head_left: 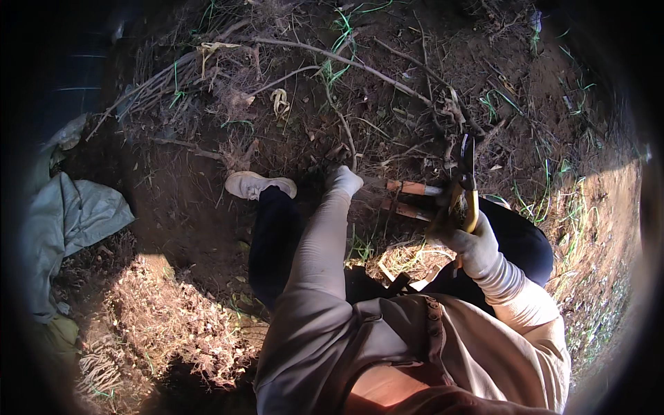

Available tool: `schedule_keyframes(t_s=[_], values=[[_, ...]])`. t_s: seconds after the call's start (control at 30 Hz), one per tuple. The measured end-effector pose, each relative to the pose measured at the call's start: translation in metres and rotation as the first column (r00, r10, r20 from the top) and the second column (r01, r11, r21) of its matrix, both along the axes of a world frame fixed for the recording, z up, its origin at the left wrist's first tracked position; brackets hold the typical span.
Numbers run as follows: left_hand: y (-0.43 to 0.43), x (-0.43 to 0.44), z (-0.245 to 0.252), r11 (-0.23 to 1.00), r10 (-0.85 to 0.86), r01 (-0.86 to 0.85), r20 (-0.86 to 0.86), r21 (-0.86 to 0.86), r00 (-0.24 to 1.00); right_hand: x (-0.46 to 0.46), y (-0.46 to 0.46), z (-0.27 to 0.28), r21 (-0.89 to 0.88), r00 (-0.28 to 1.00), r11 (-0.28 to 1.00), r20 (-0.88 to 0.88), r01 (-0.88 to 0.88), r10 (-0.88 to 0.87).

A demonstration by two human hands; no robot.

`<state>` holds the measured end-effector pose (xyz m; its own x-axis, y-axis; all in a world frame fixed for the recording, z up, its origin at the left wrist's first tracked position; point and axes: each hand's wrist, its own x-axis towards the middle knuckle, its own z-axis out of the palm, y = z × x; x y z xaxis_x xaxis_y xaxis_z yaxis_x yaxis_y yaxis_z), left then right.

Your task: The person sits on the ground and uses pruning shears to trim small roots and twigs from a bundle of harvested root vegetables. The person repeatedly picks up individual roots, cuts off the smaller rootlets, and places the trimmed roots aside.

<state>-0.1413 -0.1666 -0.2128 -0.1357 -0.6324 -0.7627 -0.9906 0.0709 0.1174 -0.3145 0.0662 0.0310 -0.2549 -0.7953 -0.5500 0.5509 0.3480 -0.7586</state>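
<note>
My left hand (343, 181), in a pale glove, is closed around the lower end of a thin woody stem (345, 127). The stem curves up from the fist towards the far brush; what lies under the fist is hidden. To the right, my gloved right hand (474, 246) grips pruning shears (471, 199) by their yellow handles. Their blades point away from me and look parted. Between my hands lies a long-handled tool with two orange grips (407, 187), probably loppers; its head is hidden behind my right hand and the shears.
A heap of cut branches and roots (181, 88) spreads across the far left. One long bare branch (358, 65) arches over the soil. Green twine (340, 31) lies tangled in the brush. A grey tarp (85, 207) bunches at the left. My shoe (257, 185) rests by a root stump (236, 155).
</note>
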Motion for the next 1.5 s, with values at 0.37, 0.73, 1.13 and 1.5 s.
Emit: schedule_keyframes(t_s=[0.37, 0.73, 1.13, 1.5], values=[[0.026, 0.118, 0.226, 0.678, 0.727, -0.129, -0.686, 0.724, -0.035, 0.002, 0.021, 0.031, -0.099, 1.000, 0.995, -0.008, 0.028, -0.029], [0.166, 0.128, 0.296, 0.817, 0.362, -0.405, -0.912, 0.410, -0.193, 0.071, 0.029, 0.027, 0.016, 0.357, 0.627, -0.811, -0.778, 0.463], [0.188, 0.108, 0.285, 0.842, 0.097, -0.535, -0.995, 0.074, 0.015, 0.098, 0.036, 0.010, -0.024, 0.782, 0.842, -0.387, -0.539, 0.489], [0.098, 0.178, 0.208, 0.857, 0.426, -0.242, -0.890, 0.454, -0.161, 0.096, 0.051, -0.007, 0.148, 0.144, 0.829, -0.954, -0.539, 0.264]])
